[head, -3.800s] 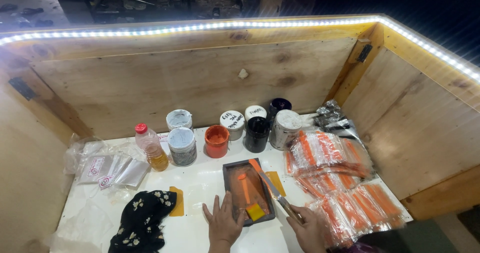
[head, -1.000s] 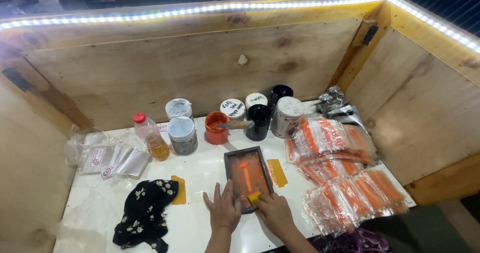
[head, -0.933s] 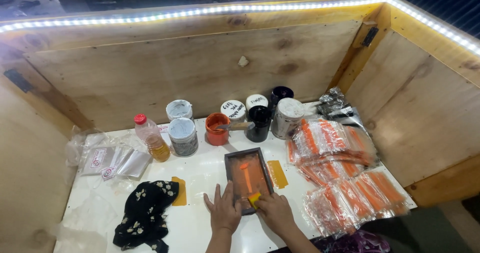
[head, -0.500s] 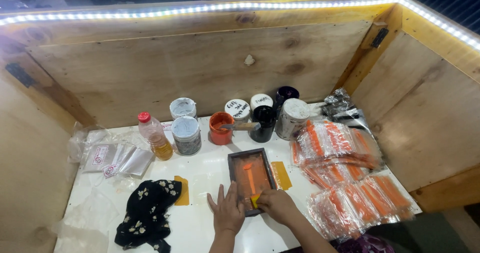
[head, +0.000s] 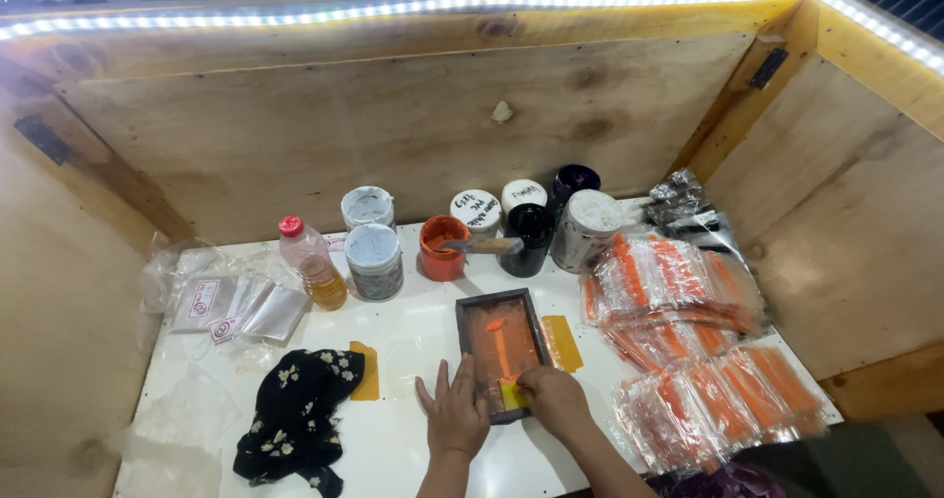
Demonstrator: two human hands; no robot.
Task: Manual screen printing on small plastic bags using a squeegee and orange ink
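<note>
Lower centre of frame: left hand (head: 454, 414) lies flat on the white table (head: 413, 331), fingers spread, touching the left edge of the small dark-framed screen (head: 501, 352), prob. to stop it sliding. Right hand (head: 556, 400) sits at the frame's bottom edge, fingers curled, pinching a yellow squeegee (head: 512, 394) against the mesh. Screen looks rectangular, mesh smeared w/ orange ink, brighter streak down the middle. Open orange ink pot (head: 442, 246) w/ stick stands just above it.

Rough, matt plywood walls (head: 393, 134) surround a smooth, glossy white counter (head: 413, 321), where crinkly clear plastic packets (head: 688, 292) shine beside a soft black floral cloth (head: 295, 410).
</note>
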